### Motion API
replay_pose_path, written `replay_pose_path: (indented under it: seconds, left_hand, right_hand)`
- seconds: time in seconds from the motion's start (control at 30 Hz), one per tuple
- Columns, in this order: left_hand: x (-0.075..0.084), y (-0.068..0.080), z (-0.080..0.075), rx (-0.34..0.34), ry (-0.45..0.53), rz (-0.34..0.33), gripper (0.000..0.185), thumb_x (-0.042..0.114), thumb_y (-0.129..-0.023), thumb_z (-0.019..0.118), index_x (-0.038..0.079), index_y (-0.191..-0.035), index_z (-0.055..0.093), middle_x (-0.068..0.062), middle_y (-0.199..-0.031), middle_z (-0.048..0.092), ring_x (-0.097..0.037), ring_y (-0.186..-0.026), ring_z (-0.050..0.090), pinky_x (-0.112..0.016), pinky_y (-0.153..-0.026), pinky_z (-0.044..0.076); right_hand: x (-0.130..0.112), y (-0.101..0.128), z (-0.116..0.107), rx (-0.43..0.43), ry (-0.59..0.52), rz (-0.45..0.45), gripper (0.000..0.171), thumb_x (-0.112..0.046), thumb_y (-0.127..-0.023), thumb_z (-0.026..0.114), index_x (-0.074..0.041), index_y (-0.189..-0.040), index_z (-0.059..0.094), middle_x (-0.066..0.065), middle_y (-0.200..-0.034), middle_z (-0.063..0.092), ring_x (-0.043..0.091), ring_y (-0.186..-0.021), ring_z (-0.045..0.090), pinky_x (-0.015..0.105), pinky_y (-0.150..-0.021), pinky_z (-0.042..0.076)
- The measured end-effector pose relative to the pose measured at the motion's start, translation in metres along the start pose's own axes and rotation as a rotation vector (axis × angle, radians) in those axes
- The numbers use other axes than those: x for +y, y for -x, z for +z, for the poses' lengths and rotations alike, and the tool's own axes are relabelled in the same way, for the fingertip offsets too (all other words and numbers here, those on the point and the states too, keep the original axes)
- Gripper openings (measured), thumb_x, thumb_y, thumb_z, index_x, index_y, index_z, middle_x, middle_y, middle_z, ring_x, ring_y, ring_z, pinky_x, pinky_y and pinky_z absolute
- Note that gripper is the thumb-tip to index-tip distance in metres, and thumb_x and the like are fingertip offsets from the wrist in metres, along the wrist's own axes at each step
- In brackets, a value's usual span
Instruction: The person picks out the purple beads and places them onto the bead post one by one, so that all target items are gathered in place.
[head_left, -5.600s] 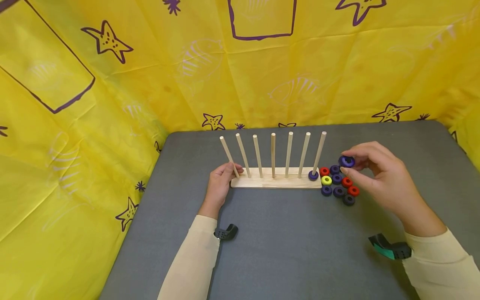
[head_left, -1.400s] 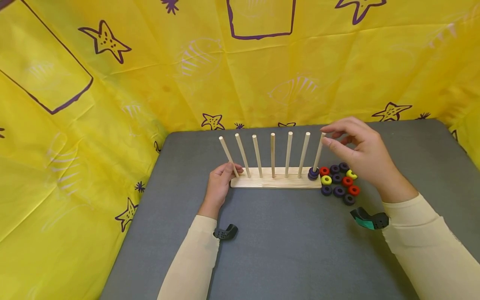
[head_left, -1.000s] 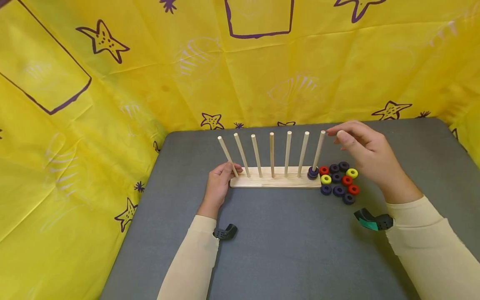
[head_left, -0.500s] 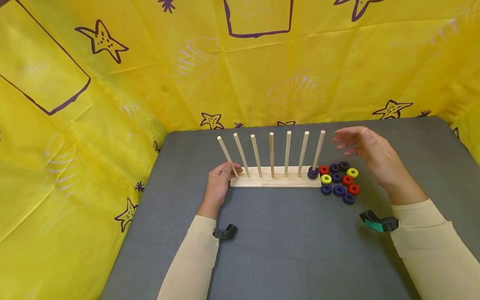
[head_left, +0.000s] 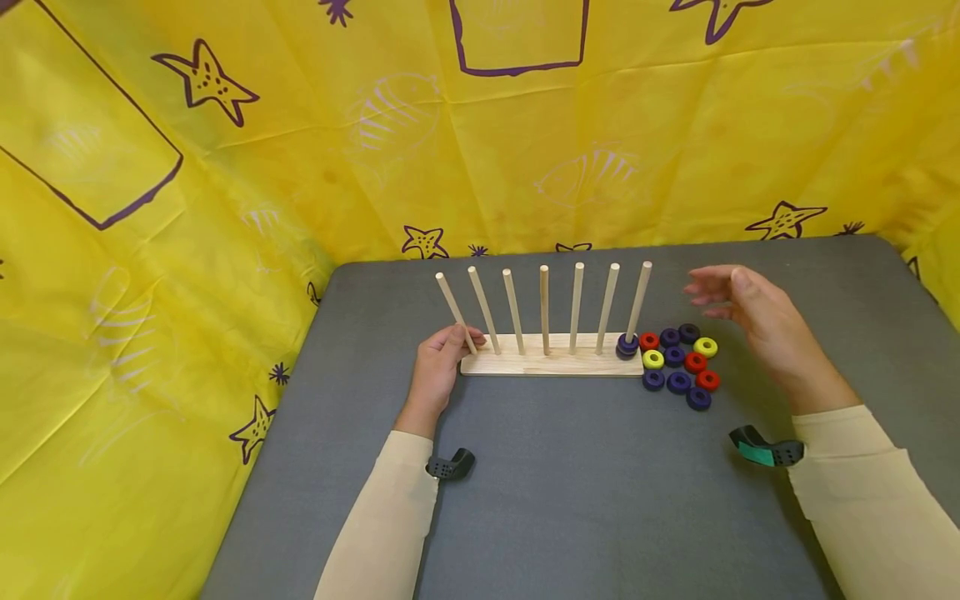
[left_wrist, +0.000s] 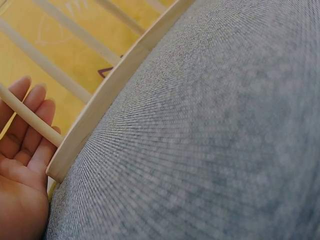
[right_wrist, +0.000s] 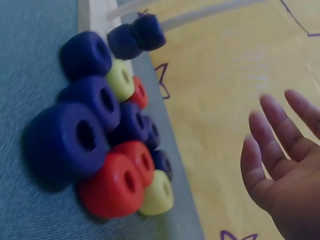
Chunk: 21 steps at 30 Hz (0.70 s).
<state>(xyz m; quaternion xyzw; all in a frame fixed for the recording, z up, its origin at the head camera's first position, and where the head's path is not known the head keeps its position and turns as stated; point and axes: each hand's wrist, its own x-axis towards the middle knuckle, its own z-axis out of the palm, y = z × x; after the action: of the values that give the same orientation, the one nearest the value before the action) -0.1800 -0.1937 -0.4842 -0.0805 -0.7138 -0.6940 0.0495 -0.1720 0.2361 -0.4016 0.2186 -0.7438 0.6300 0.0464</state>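
A wooden peg rack (head_left: pixel 551 365) with a row of several upright pegs stands on the table. My left hand (head_left: pixel 438 371) holds its left end, thumb and fingers around the foot of the leftmost peg (left_wrist: pixel 34 117); in the left wrist view the fingers lie behind that peg and the thumb is out of sight. Two dark blue rings (head_left: pixel 627 346) sit stacked at the bottom of the rightmost peg (head_left: pixel 640 298). My right hand (head_left: pixel 757 321) hovers above and right of the loose rings, palm turned inward, fingers extended and holding nothing.
Loose rings lie beside the rack's right end: several blue ones (right_wrist: pixel 65 142), red ones (right_wrist: pixel 112 187) and two yellow ones (head_left: pixel 705 347). The grey table (head_left: pixel 555 483) meets a yellow patterned cloth (head_left: pixel 487 167) behind and to the left.
A second blue ring, earlier pinched in my right hand, now sits on the rightmost peg. That hand has loosened and drawn back rightward from the peg top. My left hand has stayed put.
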Motion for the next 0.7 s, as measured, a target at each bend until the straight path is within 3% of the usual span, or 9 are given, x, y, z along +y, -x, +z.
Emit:
replay_pose_path:
  seconds: [0.2,0.27,0.5,0.7]
  left_hand:
    - [0.020,0.005,0.005,-0.005,-0.018,0.024,0.043,0.029,-0.101,0.049,-0.011,-0.101,0.065,-0.027,-0.098,0.065,-0.034,-0.098,0.063,-0.046,-0.090,0.047]
    - [0.020,0.005,0.005,-0.004,-0.016,0.022,0.043,0.029,-0.101,0.049,-0.011,-0.101,0.065,-0.028,-0.098,0.065,-0.035,-0.099,0.062,-0.047,-0.090,0.047]
    - [-0.005,-0.001,0.000,0.014,0.009,0.008,0.040,0.033,-0.100,0.051,-0.002,-0.099,0.070,-0.019,-0.096,0.068,-0.030,-0.098,0.063,-0.042,-0.090,0.048]
    - [-0.007,-0.002,-0.001,0.015,0.010,0.005,0.040,0.034,-0.100,0.051,-0.001,-0.099,0.070,-0.020,-0.097,0.067,-0.031,-0.098,0.063,-0.042,-0.090,0.048]
  right_hand:
    - [0.014,0.004,-0.004,0.030,0.063,0.068,0.042,-0.024,-0.107,0.030,0.003,-0.130,0.051,0.023,-0.119,0.056,0.029,-0.104,0.053,0.024,-0.085,0.044]
    - [0.019,0.005,-0.005,0.039,0.080,0.091,0.041,-0.025,-0.106,0.032,0.002,-0.130,0.052,0.021,-0.118,0.057,0.028,-0.104,0.054,0.023,-0.084,0.045]
    - [0.035,0.011,-0.008,0.074,0.135,0.166,0.039,-0.028,-0.105,0.038,-0.002,-0.129,0.054,0.016,-0.118,0.059,0.022,-0.103,0.056,0.021,-0.082,0.046]
    - [0.051,0.015,-0.007,0.103,0.123,0.225,0.038,-0.030,-0.104,0.041,-0.005,-0.129,0.054,0.008,-0.116,0.061,0.022,-0.103,0.056,0.020,-0.080,0.046]
